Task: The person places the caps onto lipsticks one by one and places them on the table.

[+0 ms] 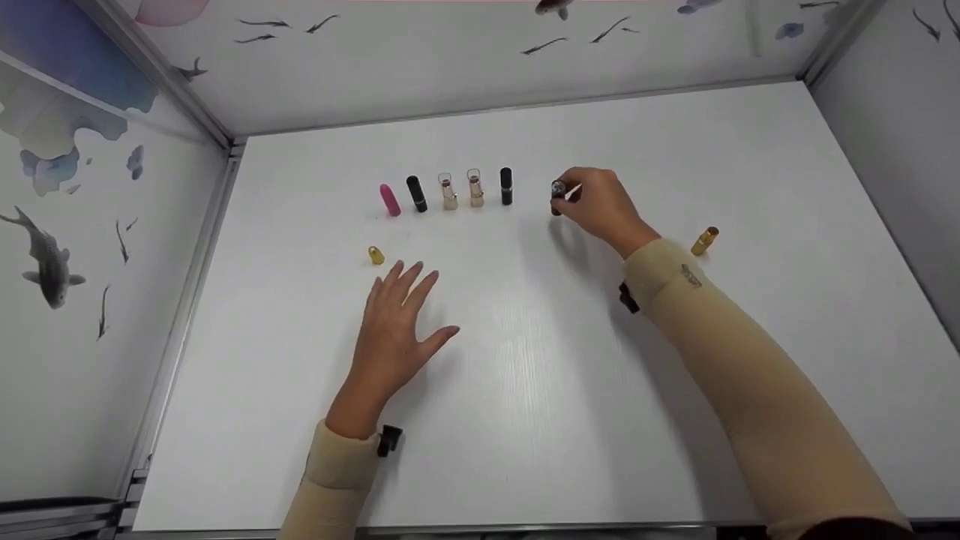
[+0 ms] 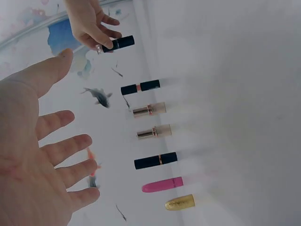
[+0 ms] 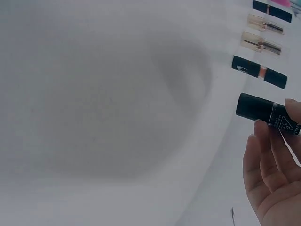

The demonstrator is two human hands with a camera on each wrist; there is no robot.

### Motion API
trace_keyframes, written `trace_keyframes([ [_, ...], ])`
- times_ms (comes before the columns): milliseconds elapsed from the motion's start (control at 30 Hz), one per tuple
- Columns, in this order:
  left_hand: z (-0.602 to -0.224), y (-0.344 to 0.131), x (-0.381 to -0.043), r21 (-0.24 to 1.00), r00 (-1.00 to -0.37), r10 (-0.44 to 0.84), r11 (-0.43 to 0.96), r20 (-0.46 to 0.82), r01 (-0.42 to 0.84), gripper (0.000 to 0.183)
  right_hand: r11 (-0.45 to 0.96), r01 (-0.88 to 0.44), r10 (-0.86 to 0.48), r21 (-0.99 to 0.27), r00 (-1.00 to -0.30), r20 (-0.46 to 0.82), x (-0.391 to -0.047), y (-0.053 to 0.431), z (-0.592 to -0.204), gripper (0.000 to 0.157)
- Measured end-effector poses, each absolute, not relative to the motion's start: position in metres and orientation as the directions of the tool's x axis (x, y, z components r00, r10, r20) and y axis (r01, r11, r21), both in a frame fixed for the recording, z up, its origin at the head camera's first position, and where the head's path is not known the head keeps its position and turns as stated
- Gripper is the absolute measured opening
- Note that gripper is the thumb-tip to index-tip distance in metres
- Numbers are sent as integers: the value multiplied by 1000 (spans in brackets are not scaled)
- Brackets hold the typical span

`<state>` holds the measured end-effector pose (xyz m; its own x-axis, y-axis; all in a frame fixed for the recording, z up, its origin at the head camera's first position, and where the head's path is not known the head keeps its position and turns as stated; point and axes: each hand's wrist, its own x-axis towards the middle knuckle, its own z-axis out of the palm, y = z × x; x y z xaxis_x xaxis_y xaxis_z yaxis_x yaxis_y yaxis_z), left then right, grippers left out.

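Observation:
My right hand (image 1: 600, 202) pinches a black lipstick (image 3: 256, 107) upright between thumb and fingers, at the right end of a row of lipsticks. Whether its base touches the table I cannot tell. The standing row holds a pink bullet-shaped lipstick (image 1: 389, 200), a black lipstick (image 1: 417, 194), two clear-capped lipsticks (image 1: 448, 191) and another black lipstick (image 1: 506, 186), nearest the right hand. Palm down, fingers spread, my left hand (image 1: 394, 330) holds nothing. Just beyond its fingertips stands a small gold bullet-shaped lipstick (image 1: 376, 256).
A gold tube (image 1: 704, 241) stands to the right, beyond the right forearm. The white table (image 1: 480, 450) is bounded by panels at the back and both sides, printed with fish. Metal framing runs along the edges.

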<state>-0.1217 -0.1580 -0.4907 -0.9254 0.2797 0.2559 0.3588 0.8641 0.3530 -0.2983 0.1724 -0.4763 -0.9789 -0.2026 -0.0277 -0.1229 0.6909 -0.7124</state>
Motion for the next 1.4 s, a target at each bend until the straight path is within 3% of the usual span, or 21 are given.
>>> trace_keyframes([
  [333,-493,-164,-118,347,-937,265,877,228,332,76,801,-101,-167,-590,-984,-58,-333,170,-477,23],
  [600,-500,-165,-115,339,-941,260,884,216,322,75,761,1,-116,-649,-984,-138,-346,166,-481,29],
  [900,-501,-164,-114,357,-947,252,881,201,311,71,757,-7,-126,-653,-983,-135,-348,157,-488,28],
  [1033,-499,-163,-116,360,-947,252,880,199,310,71,773,5,-114,-634,-982,-148,-346,163,-488,39],
  [1200,-497,-169,-122,372,-948,231,879,220,300,68,789,-71,-118,-610,-992,-37,-330,169,-482,61],
  [1400,-483,-191,-145,344,-958,151,910,244,231,61,835,-298,-219,-462,-951,218,-291,166,-479,60],
])
